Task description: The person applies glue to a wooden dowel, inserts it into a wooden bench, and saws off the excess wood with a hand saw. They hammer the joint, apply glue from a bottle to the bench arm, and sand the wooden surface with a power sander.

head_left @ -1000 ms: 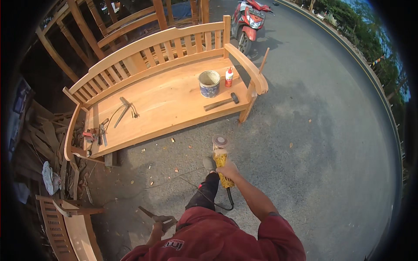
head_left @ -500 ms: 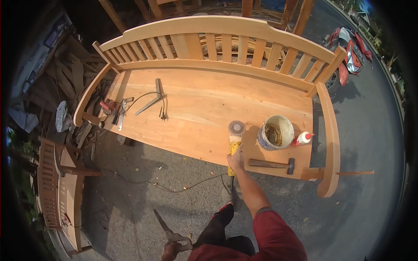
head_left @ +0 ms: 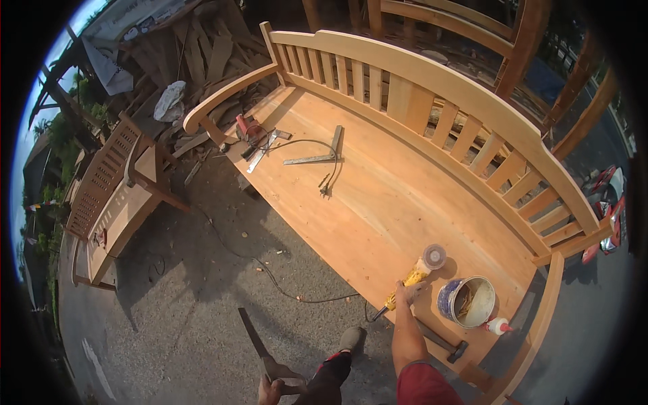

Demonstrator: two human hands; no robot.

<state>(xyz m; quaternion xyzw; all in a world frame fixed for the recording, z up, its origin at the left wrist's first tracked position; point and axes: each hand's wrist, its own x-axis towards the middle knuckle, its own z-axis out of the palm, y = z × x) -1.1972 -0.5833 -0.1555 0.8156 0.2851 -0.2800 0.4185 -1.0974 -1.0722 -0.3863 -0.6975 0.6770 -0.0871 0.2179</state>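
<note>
My right hand (head_left: 407,293) grips a yellow angle grinder (head_left: 416,271) whose round disc rests on the seat of a large wooden bench (head_left: 378,196). Its black cord (head_left: 270,273) trails across the ground to the left. My left hand (head_left: 271,389) at the lower edge holds a dark flat tool with a long blade (head_left: 255,339) pointing up and left. Right of the grinder stands a small bucket (head_left: 466,302) with bits inside, beside a small white glue bottle (head_left: 498,327). A hammer (head_left: 442,341) lies near the seat's front edge, by my right forearm.
A metal square (head_left: 322,154), a red power tool (head_left: 248,129) and a cable lie on the bench's far left end. Another wooden bench (head_left: 111,196) stands at left. Scrap timber is piled at upper left. A red motorbike (head_left: 607,209) shows at right. The ground is gravelly concrete.
I have stepped up to the bench and the view has swung round. My right hand has brought the grinder from over the ground onto the seat. My left hand keeps hold of the dark tool.
</note>
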